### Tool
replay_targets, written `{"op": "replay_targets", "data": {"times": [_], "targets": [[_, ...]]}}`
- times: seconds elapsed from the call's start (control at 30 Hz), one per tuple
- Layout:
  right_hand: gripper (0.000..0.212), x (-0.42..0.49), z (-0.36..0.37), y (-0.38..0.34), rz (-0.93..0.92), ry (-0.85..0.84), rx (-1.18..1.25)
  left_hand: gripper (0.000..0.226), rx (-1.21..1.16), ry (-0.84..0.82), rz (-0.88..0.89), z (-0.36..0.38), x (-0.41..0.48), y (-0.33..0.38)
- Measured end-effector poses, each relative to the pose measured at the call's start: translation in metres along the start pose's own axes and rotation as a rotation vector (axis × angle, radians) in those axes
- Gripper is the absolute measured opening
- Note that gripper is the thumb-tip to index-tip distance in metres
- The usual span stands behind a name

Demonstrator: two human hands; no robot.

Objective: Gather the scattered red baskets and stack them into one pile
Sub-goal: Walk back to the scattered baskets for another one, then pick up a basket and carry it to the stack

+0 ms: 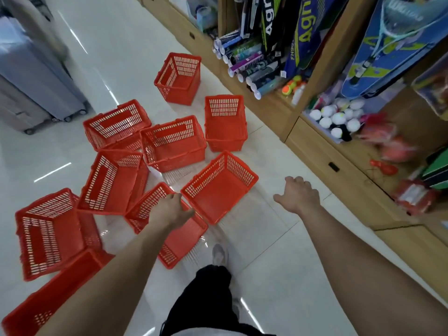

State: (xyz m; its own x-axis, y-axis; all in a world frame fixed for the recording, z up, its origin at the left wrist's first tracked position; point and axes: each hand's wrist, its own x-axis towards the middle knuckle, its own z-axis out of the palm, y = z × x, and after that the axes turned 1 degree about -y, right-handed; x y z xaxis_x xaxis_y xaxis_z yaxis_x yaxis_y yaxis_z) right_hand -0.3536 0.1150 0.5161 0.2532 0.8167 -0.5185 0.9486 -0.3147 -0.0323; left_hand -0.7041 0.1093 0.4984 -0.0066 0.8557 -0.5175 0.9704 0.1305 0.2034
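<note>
Baskets: about nine red baskets [173, 144] are scattered on the floor [266, 238] beside the shelf [315, 146]; some touch, none is seen nested.
Progress: nothing is stacked; the whole pile is left to build.
Left hand [169, 209]: held over the near basket [184, 238] rim; thumb out, fingers hidden, grip cannot be told.
Right hand [298, 195]: held above the floor, fingers loosely curled, nothing held.

Nine red baskets [173, 143] scattered loose on floor [266, 238].
Slotted plastic, mostly mouths up; far basket [178, 78] at 12 o'clock, near basket [48, 299] at 8 o'clock.
</note>
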Motion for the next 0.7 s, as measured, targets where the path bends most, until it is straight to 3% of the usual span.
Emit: {"op": "replay_targets", "data": {"times": [0.43, 0.7], "targets": [[0.079, 0.277, -0.005, -0.078, -0.184, -0.189, -0.17, 0.083, -0.254, -0.184, -0.378, 0.067, 0.207, -0.012], [0.067, 0.445, 0.12, -0.135, -0.306, -0.329, -0.219, 0.088, -0.371, -0.225, -0.568, 0.189, 0.318, -0.044]]}}
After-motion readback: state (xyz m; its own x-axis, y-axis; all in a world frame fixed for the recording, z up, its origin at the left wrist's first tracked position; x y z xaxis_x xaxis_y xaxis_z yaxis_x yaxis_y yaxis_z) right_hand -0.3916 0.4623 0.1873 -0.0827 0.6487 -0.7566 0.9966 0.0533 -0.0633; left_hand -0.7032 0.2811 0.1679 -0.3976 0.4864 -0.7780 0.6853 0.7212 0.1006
